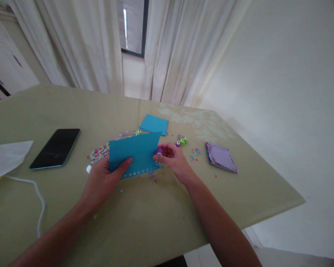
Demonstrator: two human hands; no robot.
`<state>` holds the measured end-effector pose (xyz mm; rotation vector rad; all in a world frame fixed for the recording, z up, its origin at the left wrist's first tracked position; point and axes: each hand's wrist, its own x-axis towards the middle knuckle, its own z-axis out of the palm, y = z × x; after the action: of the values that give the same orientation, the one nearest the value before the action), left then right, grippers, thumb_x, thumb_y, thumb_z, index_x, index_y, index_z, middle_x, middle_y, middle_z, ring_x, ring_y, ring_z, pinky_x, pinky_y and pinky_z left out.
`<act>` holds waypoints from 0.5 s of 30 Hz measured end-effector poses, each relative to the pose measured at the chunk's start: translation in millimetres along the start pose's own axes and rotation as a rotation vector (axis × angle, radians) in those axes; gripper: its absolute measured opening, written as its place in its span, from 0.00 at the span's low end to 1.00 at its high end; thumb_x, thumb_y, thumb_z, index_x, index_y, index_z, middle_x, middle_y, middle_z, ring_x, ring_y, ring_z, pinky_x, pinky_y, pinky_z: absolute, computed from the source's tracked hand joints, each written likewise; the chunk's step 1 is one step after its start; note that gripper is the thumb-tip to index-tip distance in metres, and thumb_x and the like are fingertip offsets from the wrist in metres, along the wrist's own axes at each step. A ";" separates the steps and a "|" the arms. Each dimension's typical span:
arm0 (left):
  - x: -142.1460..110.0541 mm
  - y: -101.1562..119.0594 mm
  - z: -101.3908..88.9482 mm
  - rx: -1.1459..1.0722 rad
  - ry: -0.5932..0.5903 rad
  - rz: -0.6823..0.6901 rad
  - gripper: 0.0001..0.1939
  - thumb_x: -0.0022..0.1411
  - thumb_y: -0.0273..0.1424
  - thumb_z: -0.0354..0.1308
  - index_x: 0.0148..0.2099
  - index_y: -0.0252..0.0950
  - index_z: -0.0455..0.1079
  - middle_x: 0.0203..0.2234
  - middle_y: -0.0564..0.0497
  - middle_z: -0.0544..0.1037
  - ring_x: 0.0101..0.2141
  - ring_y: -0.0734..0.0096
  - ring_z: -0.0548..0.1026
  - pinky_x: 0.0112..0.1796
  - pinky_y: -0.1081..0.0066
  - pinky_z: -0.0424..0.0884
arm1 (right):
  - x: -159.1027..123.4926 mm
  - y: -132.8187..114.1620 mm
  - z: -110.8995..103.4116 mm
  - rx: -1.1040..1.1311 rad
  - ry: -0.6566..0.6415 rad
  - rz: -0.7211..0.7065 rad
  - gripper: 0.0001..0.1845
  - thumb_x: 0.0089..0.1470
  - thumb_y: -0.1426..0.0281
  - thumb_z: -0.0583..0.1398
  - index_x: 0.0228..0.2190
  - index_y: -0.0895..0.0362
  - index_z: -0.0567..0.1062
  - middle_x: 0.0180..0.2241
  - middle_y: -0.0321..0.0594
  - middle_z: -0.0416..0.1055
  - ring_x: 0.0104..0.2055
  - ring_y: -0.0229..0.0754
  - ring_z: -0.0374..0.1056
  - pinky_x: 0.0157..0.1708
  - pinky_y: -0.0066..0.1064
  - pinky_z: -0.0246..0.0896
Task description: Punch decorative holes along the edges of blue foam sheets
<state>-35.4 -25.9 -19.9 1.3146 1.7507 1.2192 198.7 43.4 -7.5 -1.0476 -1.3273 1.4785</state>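
Blue card (140, 152) held above the table (144, 218), its broad face toward the person.
Its long axis runs left to right, right end slightly higher, with the edge bearing small pale marks pointing down. The left hand (103, 180) grips its left end, thumb across the face; the right hand (174, 160) pinches a small purple tool (158, 152) at the right edge.

Home room with pale curtains (86, 44)

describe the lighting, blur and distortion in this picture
Head view: soft, diffuse light without hard shadows; a bright strip in the window; tiny holes along the blue card and the scattered confetti look slightly soft; dark upper right corner.
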 end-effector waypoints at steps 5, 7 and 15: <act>-0.8 3.5 -1.0 -0.076 -0.054 -0.074 0.30 0.54 0.59 0.66 0.42 0.37 0.81 0.35 0.46 0.87 0.34 0.51 0.83 0.37 0.58 0.79 | 0.0 2.9 -0.3 0.042 -0.014 0.104 0.23 0.41 0.56 0.78 0.37 0.53 0.82 0.34 0.36 0.79 0.34 0.39 0.71 0.37 0.31 0.63; -0.8 4.0 -1.4 -0.078 -0.059 -0.068 0.29 0.54 0.59 0.66 0.42 0.38 0.81 0.36 0.46 0.87 0.35 0.51 0.83 0.38 0.58 0.79 | 0.8 6.4 -0.1 0.074 -0.027 0.125 0.24 0.43 0.54 0.77 0.37 0.53 0.83 0.33 0.36 0.79 0.33 0.38 0.69 0.35 0.31 0.61; 0.0 2.6 0.7 -0.099 -0.079 -0.051 0.30 0.55 0.57 0.67 0.47 0.37 0.81 0.41 0.44 0.87 0.38 0.49 0.84 0.41 0.56 0.80 | 2.9 10.8 1.6 0.082 0.023 0.119 0.24 0.47 0.48 0.74 0.34 0.54 0.81 0.33 0.35 0.78 0.33 0.38 0.68 0.32 0.29 0.56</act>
<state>-33.8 -25.5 -17.7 1.2370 1.6369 1.1938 195.7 45.2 -18.2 -1.1026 -1.1961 1.5903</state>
